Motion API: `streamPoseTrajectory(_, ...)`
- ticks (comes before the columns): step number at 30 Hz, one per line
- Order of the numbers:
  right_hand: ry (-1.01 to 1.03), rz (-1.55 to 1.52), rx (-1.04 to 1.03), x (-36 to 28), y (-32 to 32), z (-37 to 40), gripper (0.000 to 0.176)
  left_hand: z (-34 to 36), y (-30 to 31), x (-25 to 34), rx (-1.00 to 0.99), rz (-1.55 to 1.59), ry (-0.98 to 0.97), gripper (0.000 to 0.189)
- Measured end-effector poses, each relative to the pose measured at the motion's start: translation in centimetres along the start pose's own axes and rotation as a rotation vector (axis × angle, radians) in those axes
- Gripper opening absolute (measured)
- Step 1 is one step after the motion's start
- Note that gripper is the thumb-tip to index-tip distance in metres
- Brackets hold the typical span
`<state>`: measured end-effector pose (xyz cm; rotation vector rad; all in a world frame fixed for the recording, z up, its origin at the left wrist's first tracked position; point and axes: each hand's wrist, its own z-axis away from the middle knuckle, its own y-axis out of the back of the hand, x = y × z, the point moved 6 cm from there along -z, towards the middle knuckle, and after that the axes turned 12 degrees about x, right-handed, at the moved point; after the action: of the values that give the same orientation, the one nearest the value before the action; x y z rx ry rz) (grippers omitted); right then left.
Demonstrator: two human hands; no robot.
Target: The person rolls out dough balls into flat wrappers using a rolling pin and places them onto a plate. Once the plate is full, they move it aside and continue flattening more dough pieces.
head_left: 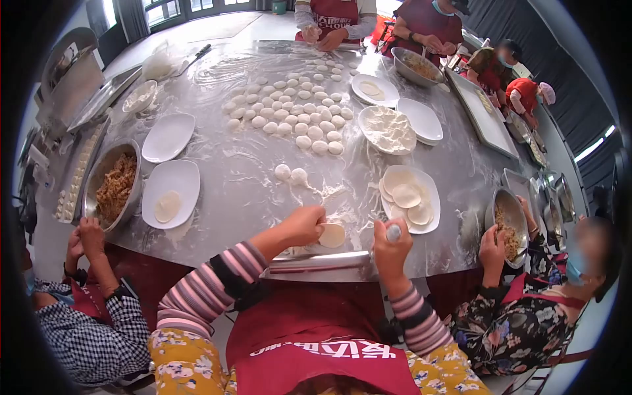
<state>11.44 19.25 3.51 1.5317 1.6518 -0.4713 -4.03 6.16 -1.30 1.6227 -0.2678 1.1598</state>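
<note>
Dough (pixel 333 236) just right of L hand (pixel 305 224), edge pinched; R hand (pixel 391 254) grips pin (pixel 394 232), apart from dough. Prob. mid-rolling; next pass calls for slight turn, even pressure.

1. The left hand (pixel 308 224) is curling its fingers closed, just inside the near edge of the table (pixel 243 191).
2. The left forearm (pixel 268 243) is slanting inward across that edge.
3. The right hand (pixel 392 243) is closing in an upright fist above the same edge, apart from the left.
4. The right wrist (pixel 397 284) is angling steeply upward.
</note>
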Motion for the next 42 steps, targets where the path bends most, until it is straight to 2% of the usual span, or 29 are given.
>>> streamPoseTrajectory(3,-0.135,-0.042,0.016,1.0,-0.2,0.6,0.022,0.8,-0.2,0.7,0.001,0.041,-0.054,0.018)
streamPoseTrajectory(5,0.168,0.004,0.049,-0.7,-3.7,-2.3,0.023,0.2,-0.1,0.8,0.049,-0.01,-0.037,0.017)
streamPoseTrajectory(8,0.085,-0.008,-0.033,-0.1,-7.1,-3.8,0.023,-1.1,-0.1,1.1,0.097,-0.056,-0.021,0.016)
streamPoseTrajectory(11,0.145,0.007,0.005,-0.2,-4.5,-2.8,0.023,-1.1,0.4,1.6,0.066,-0.076,-0.042,0.015)
streamPoseTrajectory(13,-0.002,0.046,-0.011,0.9,-1.4,-0.7,0.022,-0.8,0.2,1.1,0.019,-0.099,-0.058,0.015)
streamPoseTrajectory(14,0.001,0.049,-0.019,0.8,-0.4,0.2,0.022,-0.5,0.2,0.4,0.022,-0.034,-0.045,0.014)
streamPoseTrajectory(15,-0.092,-0.01,-0.018,1.2,0.4,0.9,0.022,-0.5,0.3,0.1,0.026,0.028,-0.033,0.014)
streamPoseTrajectory(16,-0.19,-0.071,-0.015,1.7,0.7,1.3,0.022,-0.5,0.4,0.2,0.027,0.027,-0.031,0.014)
streamPoseTrajectory(17,-0.201,-0.073,-0.012,1.7,-0.1,0.9,0.022,-0.2,0.3,0.5,-0.01,0.023,-0.044,0.014)
streamPoseTrajectory(19,0.173,0.046,0.095,-1.0,-2.8,-1.8,0.022,0.0,0.0,0.9,-0.062,-0.001,-0.065,0.014)
streamPoseTrajectory(22,0.133,0.039,0.007,-0.1,-6.0,-3.4,0.023,-1.0,0.3,1.4,0.115,-0.065,-0.046,0.015)
streamPoseTrajectory(23,0.153,0.028,0.014,-0.3,-6.0,-3.4,0.022,-1.0,0.6,1.7,0.119,-0.065,-0.049,0.015)
streamPoseTrajectory(25,0.19,0.021,0.008,-0.7,-5.3,-3.2,0.022,-1.0,0.2,2.0,-0.014,-0.118,-0.053,0.014)
streamPoseTrajectory(28,0.225,0.068,0.036,-1.0,-0.3,-0.1,0.022,-0.9,-0.1,0.0,0.006,-0.058,-0.064,0.012)
streamPoseTrajectory(30,-0.199,-0.128,-0.001,1.0,1.2,1.6,0.023,0.1,0.9,0.1,-0.031,-0.024,-0.045,0.011)
streamPoseTrajectory(31,-0.206,-0.132,-0.002,0.8,0.6,1.2,0.023,0.5,1.0,0.2,-0.076,0.0,-0.032,0.011)
streamPoseTrajectory(33,0.02,-0.003,0.041,-1.1,-1.4,-1.1,0.023,0.8,0.9,0.2,-0.047,-0.007,-0.039,0.012)
streamPoseTrajectory(34,0.162,-0.039,0.066,-0.8,-3.2,-2.2,0.023,0.5,1.0,0.4,0.001,-0.004,-0.054,0.013)
streamPoseTrajectory(35,0.161,-0.045,0.075,-0.9,-4.5,-3.2,0.023,0.3,0.9,0.5,0.001,-0.015,-0.058,0.013)
streamPoseTrajectory(37,0.077,-0.042,-0.063,-0.9,-7.4,-4.1,0.022,-0.2,1.2,0.1,0.062,-0.084,0.015,0.016)
streamPoseTrajectory(38,0.143,-0.071,0.01,-0.6,-7.6,-4.1,0.021,-0.2,1.5,0.1,0.074,-0.096,0.016,0.016)
streamPoseTrajectory(40,0.208,-0.016,0.03,-0.7,-5.5,-3.3,0.021,0.2,1.3,0.1,0.03,-0.101,0.011,0.018)
streamPoseTrajectory(41,0.119,-0.053,0.022,-0.3,-4.0,-2.5,0.02,0.7,1.3,0.5,0.024,-0.147,0.009,0.016)
streamPoseTrajectory(42,0.113,-0.007,0.021,-1.1,-2.1,-1.7,0.02,0.7,0.7,0.3,0.053,-0.143,-0.063,0.016)
